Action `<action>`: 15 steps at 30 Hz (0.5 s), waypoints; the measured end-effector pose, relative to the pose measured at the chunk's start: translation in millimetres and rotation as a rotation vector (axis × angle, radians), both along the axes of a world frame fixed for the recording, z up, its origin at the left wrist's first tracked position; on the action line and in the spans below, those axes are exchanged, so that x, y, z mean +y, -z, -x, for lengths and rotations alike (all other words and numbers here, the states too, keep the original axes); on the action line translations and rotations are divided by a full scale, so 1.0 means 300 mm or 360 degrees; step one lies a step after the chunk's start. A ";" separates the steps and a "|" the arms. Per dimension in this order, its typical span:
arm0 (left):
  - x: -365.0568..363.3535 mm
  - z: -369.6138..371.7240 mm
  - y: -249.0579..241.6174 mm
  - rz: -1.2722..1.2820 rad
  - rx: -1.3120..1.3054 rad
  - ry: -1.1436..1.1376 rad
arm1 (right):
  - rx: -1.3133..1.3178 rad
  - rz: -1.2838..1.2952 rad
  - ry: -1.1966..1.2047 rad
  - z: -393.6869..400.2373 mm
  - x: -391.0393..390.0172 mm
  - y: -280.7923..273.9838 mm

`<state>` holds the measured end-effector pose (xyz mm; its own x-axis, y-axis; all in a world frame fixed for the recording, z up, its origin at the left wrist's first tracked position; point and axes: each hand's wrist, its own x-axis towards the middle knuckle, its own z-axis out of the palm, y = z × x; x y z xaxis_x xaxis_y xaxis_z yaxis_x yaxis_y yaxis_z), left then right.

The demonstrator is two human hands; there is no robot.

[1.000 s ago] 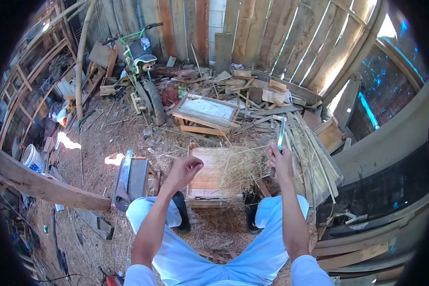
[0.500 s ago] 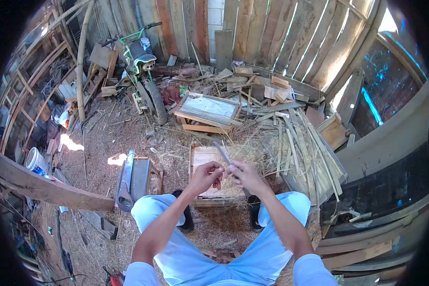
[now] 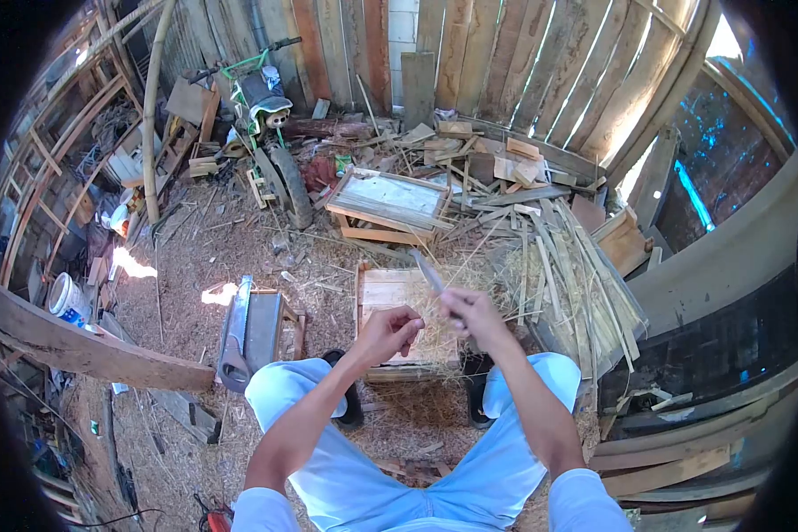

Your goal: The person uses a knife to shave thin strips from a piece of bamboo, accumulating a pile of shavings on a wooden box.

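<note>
My right hand (image 3: pixel 472 317) is closed around the handle of a knife (image 3: pixel 428 271), its blade pointing up and forward to the left. Just left of it, my left hand (image 3: pixel 388 335) is closed in a pinch; whatever lies between its fingers is too thin to make out. Both hands hover over a low wooden box (image 3: pixel 383 291) between my feet. Pale fine shavings (image 3: pixel 443 341) are heaped on the box's right part, beneath the knife hand.
At left, a handsaw (image 3: pixel 235 344) lies on a small bench (image 3: pixel 262 332). Ahead sits a wooden frame (image 3: pixel 388 197), with a small motorbike (image 3: pixel 275 151) behind it. Split strips (image 3: pixel 585 284) and wood scraps (image 3: pixel 505 168) pile up at right. A bucket (image 3: pixel 66 297) stands far left.
My right hand, with the knife, has moved slightly right and forward, widening the space between the hands. My left hand has barely shifted and stays pinched.
</note>
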<state>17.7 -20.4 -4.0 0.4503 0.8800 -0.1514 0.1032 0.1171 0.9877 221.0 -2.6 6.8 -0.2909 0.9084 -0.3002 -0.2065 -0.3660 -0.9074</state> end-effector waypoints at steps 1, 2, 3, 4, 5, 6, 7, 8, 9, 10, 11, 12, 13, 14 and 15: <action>-0.004 0.000 0.004 0.0001 -0.0004 -0.0002 | 0.0010 0.0004 0.0047 -0.026 0.015 -0.019; -0.008 -0.001 0.011 -0.0016 0.0005 -0.0002 | 0.0006 0.0003 0.0048 -0.039 0.014 -0.023; -0.009 -0.002 0.012 -0.0038 0.0015 -0.0004 | 0.0079 0.0027 -0.0004 -0.046 0.018 -0.028; -0.011 -0.005 0.013 -0.0047 0.0013 -0.0006 | 0.0153 0.0050 -0.0058 -0.048 0.024 -0.034; -0.014 -0.011 0.014 -0.0026 -0.0006 -0.0050 | 0.0198 0.0153 -0.0136 -0.034 0.008 -0.016; -0.013 -0.014 0.014 -0.0004 -0.0024 -0.0095 | 0.0198 0.0146 -0.0140 -0.010 -0.011 -0.014; -0.008 -0.013 0.018 -0.0007 -0.0024 -0.0097 | 0.0105 0.0111 -0.0257 0.017 -0.034 -0.015; -0.005 -0.013 0.024 -0.0086 0.0071 -0.0118 | 0.0014 0.0080 -0.0372 0.030 -0.047 -0.015; -0.008 -0.012 0.021 -0.0161 0.0169 -0.0136 | 0.0116 0.0131 -0.0357 0.026 -0.037 -0.006; -0.013 -0.012 0.019 -0.0154 0.0173 -0.0133 | 0.0121 0.0137 -0.0355 0.015 -0.034 -0.003; -0.013 -0.015 0.015 -0.0140 0.0154 -0.0139 | 0.0106 0.0142 -0.0270 0.002 -0.023 -0.005; -0.011 -0.018 0.009 -0.0128 0.0132 -0.0147 | 0.0088 0.0145 -0.0187 -0.010 -0.014 -0.015; -0.011 -0.018 0.011 -0.0128 0.0129 -0.0146 | 0.0105 0.0172 -0.0081 -0.023 -0.005 -0.003; -0.012 -0.016 0.015 -0.0208 0.0170 -0.0138 | 0.0102 0.0175 -0.0079 -0.046 0.002 -0.006; -0.012 -0.012 0.016 -0.0291 0.0212 -0.0128 | 0.0166 0.0149 0.0054 -0.071 0.020 -0.017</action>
<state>21.4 -23.9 -8.7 0.3642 0.9305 -0.0396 0.2315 -0.0493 0.9716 242.2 3.4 11.8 -0.2945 0.8877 -0.3539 -0.3119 -0.4393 -0.8425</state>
